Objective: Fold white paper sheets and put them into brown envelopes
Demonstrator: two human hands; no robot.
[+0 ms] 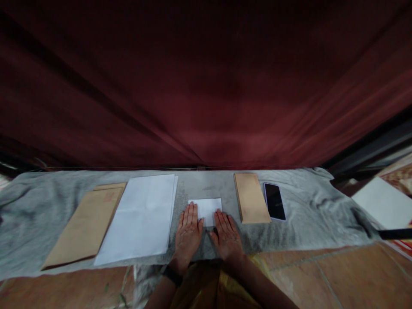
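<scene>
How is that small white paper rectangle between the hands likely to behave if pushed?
The small white paper rectangle is probably light and easily slid, since it looks thin and small. Lying flat, it seems unlikely to roll or tip. With the left hand and right hand spread over its sides, though, it may resist sliding or buckle.

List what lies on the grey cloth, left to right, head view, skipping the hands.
Large brown paper → large white sheets → small white paper → small brown paper stack → phone.

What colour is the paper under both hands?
The paper is white, best seen in the head view.
</scene>
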